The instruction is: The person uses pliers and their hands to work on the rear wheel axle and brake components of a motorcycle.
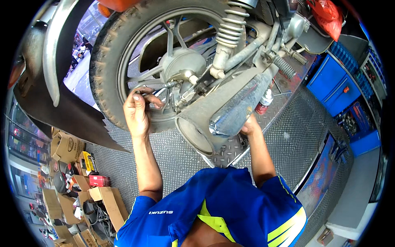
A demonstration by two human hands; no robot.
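My left hand point(140, 107) has its fingers curled on a metal tool point(164, 85) at the axle of a motorcycle's rear wheel point(105, 49), just below the hub point(177, 64). The tool's exact shape is partly hidden. My right hand point(249, 125) reaches behind the dusty silver exhaust muffler point(195, 117); its fingers are mostly hidden, so I cannot tell what they hold. The shock absorber point(230, 33) rises above the swingarm. A spray can point(264, 103) stands just right of the muffler on the metal platform point(288, 82).
Cardboard boxes point(68, 146) and assorted parts fill the lower left. A dark fender point(53, 115) hangs at the left. Blue tool cabinets point(331, 84) line the right, below a red bag point(323, 18). Diamond-plate flooring point(296, 140) lies beneath the motorcycle.
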